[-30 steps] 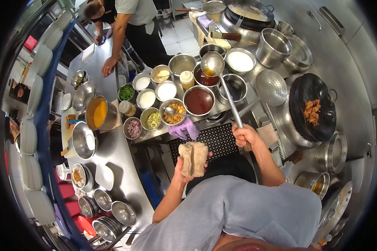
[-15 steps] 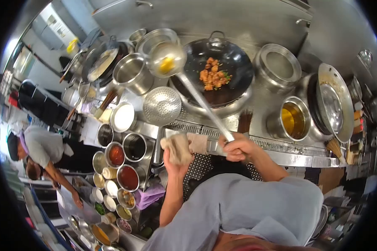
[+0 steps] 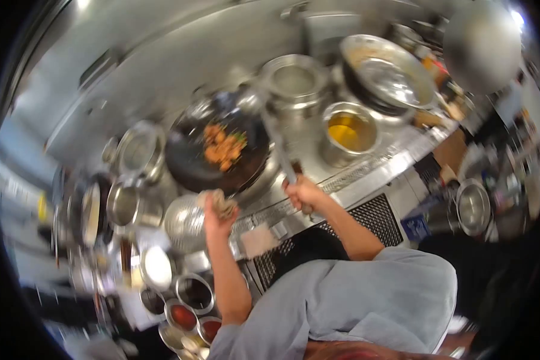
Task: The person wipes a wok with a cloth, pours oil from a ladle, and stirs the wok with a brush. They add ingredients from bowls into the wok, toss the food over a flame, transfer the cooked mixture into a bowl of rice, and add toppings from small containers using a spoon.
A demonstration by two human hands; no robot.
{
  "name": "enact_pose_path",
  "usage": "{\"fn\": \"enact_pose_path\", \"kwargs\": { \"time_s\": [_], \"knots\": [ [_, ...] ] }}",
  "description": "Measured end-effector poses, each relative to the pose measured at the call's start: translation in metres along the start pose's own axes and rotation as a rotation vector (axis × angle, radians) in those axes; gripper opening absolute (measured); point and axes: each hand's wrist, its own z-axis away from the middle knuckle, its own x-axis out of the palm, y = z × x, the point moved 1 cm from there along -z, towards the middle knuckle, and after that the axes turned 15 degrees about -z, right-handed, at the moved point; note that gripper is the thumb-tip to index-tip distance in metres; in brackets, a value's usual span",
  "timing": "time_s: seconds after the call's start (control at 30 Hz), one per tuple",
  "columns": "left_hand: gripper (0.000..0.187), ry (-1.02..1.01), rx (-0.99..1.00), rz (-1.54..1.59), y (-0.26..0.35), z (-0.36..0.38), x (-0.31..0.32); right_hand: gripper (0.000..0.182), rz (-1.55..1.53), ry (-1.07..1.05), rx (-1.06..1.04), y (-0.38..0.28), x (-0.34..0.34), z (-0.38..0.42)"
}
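Note:
My left hand (image 3: 218, 225) is closed around a folded beige cloth (image 3: 224, 205), close to the near edge of the black wok (image 3: 183, 157). Browned fried pieces with bits of green (image 3: 224, 147) lie in the wok. My right hand (image 3: 306, 194) grips the handle of a long metal ladle (image 3: 276, 139). The ladle slants up and away, its blurred bowl by the wok's far right rim. Beneath the cloth hand, a perforated skimmer (image 3: 183, 223) rests on the counter.
Right of the wok stand a lidded-looking steel pot (image 3: 294, 81), a pot of yellow liquid (image 3: 349, 133) and a large pale wok (image 3: 423, 75). Steel pots (image 3: 126, 207) stand left. Sauce containers (image 3: 183, 317) sit lower left. A blurred round shape (image 3: 483, 45) shows upper right.
My view has swung right, so the wok appears farther left. The ladle bowl has moved from left of the wok to its far right side. My left hand still holds the cloth, now nearer the wok.

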Motion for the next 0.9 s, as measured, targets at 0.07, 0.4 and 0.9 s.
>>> {"fn": "enact_pose_path", "kwargs": {
  "time_s": [0.07,0.4,0.9],
  "knots": [
    [0.036,-0.081,-0.061,-0.026,0.011,-0.031,-0.007,0.036,0.116,-0.062,-0.039,0.004,-0.014,0.038],
    [0.017,-0.178,0.047,-0.116,-0.019,-0.097,-0.012,0.033,1.160,-0.209,-0.028,-0.043,0.012,0.187],
    [0.007,-0.160,0.099,-0.141,-0.058,-0.042,-0.053,0.023,1.284,-0.064,-0.305,-0.024,0.047,0.075]
  ]
}}
